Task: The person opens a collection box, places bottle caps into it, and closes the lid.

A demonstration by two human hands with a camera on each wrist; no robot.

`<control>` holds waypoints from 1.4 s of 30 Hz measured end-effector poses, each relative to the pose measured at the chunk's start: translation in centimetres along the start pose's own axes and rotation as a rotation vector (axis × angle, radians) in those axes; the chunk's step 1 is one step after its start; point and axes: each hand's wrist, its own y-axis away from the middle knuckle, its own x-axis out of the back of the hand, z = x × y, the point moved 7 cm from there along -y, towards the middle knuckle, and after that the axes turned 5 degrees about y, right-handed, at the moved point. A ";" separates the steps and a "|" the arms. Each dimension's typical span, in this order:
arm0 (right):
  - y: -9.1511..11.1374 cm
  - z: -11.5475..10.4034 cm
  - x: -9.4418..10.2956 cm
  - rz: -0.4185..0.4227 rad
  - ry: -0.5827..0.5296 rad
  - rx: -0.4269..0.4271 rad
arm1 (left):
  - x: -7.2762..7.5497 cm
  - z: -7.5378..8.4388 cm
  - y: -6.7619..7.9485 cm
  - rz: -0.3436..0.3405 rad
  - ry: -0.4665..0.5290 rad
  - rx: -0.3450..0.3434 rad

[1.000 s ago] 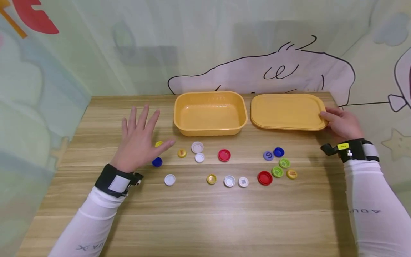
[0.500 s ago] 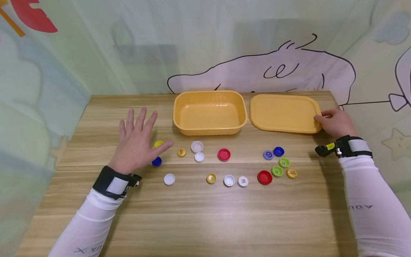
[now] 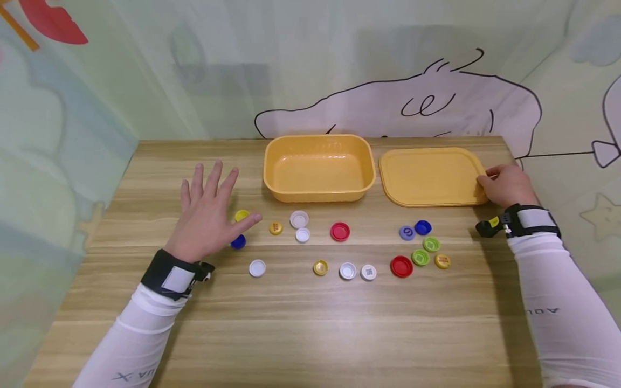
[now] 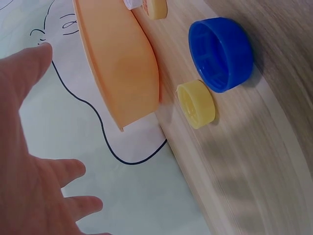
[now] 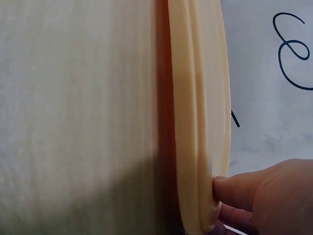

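At the table's back right lies a flat yellow-orange lid (image 3: 432, 177). My right hand (image 3: 509, 186) pinches its right edge, and in the right wrist view the thumb (image 5: 234, 191) lies on the lid's rim. My left hand (image 3: 206, 221) hovers at the left with fingers spread and holds nothing. Close to its thumb are a yellow bottle cap (image 3: 241, 215) and a blue bottle cap (image 3: 238, 241), both large in the left wrist view. Left of the lid stands a yellow-orange box (image 3: 319, 196) with its top uncovered and no caps visible inside.
Several bottle caps lie scattered across the wooden table (image 3: 301, 334), among them a pink-red cap (image 3: 340, 231), a red cap (image 3: 401, 266), a green cap (image 3: 420, 257) and a white cap (image 3: 257, 268). A printed curtain (image 3: 310, 64) hangs behind the back edge.
My right hand has shifted left and slightly nearer, bringing the lid's right end toward the front of the table. The left hand stays almost in place.
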 end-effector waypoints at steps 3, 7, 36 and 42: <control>-0.1 -0.1 0.0 0.000 0.006 -0.006 | 0.0 -0.1 0.2 -0.003 0.003 0.009; 0.2 -0.5 0.5 0.012 0.002 -0.015 | 0.0 -0.1 0.3 -0.001 0.007 0.012; 16.1 -33.4 -2.5 -0.080 0.070 0.924 | 1.5 0.8 3.2 -0.080 0.139 0.073; 18.4 -37.7 -7.5 -0.162 0.176 1.075 | 0.1 1.4 3.4 -0.132 0.161 0.065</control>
